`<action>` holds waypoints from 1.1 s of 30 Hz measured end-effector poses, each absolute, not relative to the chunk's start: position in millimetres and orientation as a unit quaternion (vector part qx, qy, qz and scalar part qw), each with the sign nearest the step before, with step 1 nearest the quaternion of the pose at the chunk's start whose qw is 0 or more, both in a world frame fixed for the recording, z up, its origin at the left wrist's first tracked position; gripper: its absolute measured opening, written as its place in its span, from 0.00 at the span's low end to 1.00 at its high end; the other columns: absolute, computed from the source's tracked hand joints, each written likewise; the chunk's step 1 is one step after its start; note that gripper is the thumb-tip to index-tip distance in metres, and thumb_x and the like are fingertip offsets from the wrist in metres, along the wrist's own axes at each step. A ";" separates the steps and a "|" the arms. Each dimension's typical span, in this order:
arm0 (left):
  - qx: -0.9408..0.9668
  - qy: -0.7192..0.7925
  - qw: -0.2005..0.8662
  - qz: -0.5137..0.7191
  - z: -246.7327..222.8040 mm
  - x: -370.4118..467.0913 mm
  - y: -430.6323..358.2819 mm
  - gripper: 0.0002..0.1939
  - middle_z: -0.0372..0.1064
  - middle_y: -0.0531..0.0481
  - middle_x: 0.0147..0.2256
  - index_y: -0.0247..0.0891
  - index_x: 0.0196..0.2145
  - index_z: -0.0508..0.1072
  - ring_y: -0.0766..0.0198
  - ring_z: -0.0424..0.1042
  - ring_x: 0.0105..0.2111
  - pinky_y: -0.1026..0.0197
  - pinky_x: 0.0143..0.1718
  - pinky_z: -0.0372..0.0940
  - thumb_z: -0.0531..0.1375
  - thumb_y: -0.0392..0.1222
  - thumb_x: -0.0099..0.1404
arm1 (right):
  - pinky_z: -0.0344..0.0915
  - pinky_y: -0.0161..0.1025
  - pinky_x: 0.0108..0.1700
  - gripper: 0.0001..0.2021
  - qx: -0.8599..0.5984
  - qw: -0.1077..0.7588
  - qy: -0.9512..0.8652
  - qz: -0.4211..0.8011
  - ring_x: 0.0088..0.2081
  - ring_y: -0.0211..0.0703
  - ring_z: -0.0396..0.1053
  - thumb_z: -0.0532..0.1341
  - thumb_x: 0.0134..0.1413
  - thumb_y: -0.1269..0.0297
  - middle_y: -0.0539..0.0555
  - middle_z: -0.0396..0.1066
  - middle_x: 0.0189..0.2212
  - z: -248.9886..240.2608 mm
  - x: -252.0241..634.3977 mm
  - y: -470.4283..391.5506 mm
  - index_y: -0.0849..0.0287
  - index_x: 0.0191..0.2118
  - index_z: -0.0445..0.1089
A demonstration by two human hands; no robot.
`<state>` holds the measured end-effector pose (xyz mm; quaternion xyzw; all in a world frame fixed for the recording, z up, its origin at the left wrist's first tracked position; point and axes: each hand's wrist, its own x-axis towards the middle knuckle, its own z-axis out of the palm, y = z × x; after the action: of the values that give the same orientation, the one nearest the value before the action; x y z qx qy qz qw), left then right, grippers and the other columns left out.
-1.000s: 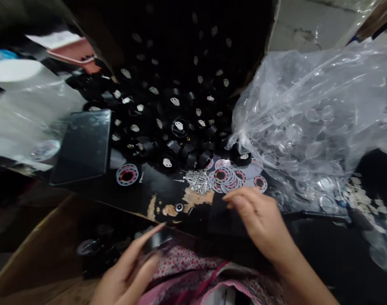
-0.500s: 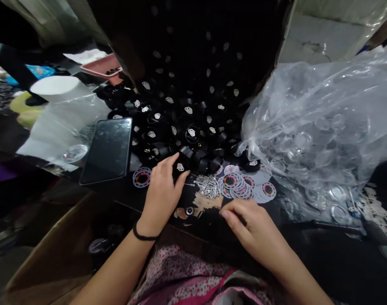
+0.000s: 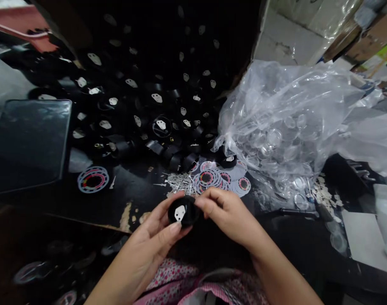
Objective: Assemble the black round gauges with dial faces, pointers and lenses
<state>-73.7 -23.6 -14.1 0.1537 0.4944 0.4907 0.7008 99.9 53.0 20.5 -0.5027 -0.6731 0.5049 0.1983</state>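
My left hand [image 3: 153, 237] is closed around a black round gauge housing [image 3: 190, 212] with a small white plate on its face, held above the front of the table. At the housing's right rim, the thumb and fingers of my right hand [image 3: 228, 212] are pinched together. What they hold, if anything, is hidden. Just beyond my hands lie a heap of small white pointers [image 3: 179, 183] and a spread of printed dial discs [image 3: 209, 178]. Several more black housings [image 3: 163, 127] with white plates are piled behind them.
A clear plastic bag [image 3: 276, 110] of transparent round covers stands at the right. Toward the left are a dark flat tablet-like panel [image 3: 31, 144] and a few separate dials [image 3: 93, 179]. A pink tray [image 3: 21, 23] sits at the far left, and white card [image 3: 369, 241] lies at the right.
My left hand has taken a black housing from the front of the pile and drawn it back toward me. My right hand has moved in to its rim. The view has turned right.
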 end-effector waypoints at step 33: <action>0.188 0.491 0.686 0.502 -11.2 -37.9 -12.9 0.17 0.76 0.50 0.55 0.49 0.50 0.80 0.50 0.74 0.54 0.56 0.49 0.74 0.67 0.52 0.64 | 0.63 0.34 0.34 0.04 -0.551 0.290 -0.643 0.446 0.31 0.37 0.68 0.64 0.59 0.66 0.47 0.71 0.29 36.4 107.6 37.9 0.56 0.34 0.68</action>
<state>-37.9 -12.9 -11.2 0.1881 0.4913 0.5025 0.6861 107.6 37.9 36.4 -0.5506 -0.6432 0.4461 0.2899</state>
